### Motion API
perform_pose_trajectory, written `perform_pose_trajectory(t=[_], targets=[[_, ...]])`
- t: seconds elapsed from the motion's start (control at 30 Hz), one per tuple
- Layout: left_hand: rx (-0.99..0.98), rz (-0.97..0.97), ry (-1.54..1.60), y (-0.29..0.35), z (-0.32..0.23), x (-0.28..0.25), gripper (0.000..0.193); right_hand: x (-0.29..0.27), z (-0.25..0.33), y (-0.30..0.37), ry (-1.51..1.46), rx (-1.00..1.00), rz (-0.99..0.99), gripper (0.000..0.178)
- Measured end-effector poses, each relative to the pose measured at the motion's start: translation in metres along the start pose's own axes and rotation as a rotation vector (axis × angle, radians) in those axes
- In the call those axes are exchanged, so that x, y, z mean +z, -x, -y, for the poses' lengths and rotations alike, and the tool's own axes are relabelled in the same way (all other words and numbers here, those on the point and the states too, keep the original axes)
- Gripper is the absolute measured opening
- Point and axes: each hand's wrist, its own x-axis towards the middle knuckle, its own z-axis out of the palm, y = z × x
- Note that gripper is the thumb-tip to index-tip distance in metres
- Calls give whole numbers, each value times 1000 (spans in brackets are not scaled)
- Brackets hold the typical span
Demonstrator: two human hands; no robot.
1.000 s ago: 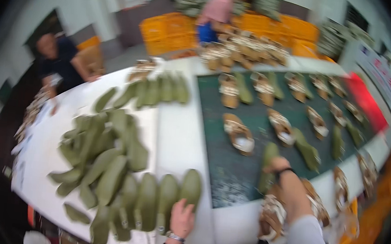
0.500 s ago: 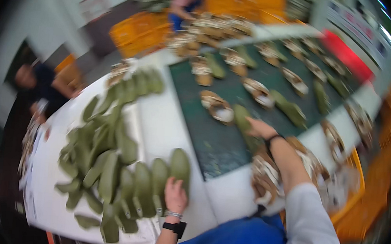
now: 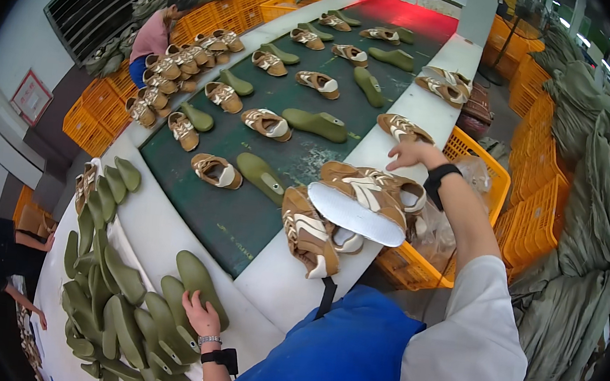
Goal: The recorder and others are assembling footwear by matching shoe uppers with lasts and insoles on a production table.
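Beyond the left hand (image 3: pixel 202 316), laid on an olive last (image 3: pixel 195 277), whether clamped I cannot tell, hangs an illegible red-framed notice (image 3: pixel 32 98); brown sneakers (image 3: pixel 364 187) and an orange crate (image 3: pixel 502 189) flank the right hand (image 3: pixel 414 154), fingers apart.

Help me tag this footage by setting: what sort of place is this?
Probably a shoe factory: green foot-shaped lasts heaped on a white table, brown shoes set out on a green conveyor-like surface, and orange crates stacked nearby.

At eight o'clock, green shoe moulds (image 3: pixel 191 271) are showing smooth, satiny plastic; toward twelve, the belt (image 3: pixel 308 160) is looking scuffed; at three, crates (image 3: pixel 534 212) are showing plastic; at four, sacks (image 3: pixel 565 307) are looking matt.
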Motion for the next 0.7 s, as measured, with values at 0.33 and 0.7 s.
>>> perform_pose_trajectory(t=[0.33,0.7], targets=[[166,681,711,0,-151,86,81,107,91,96,-360,-83,-261,73],[273,854,544,-11,-193,77,56,44,19,68,204,19,-904,54]])
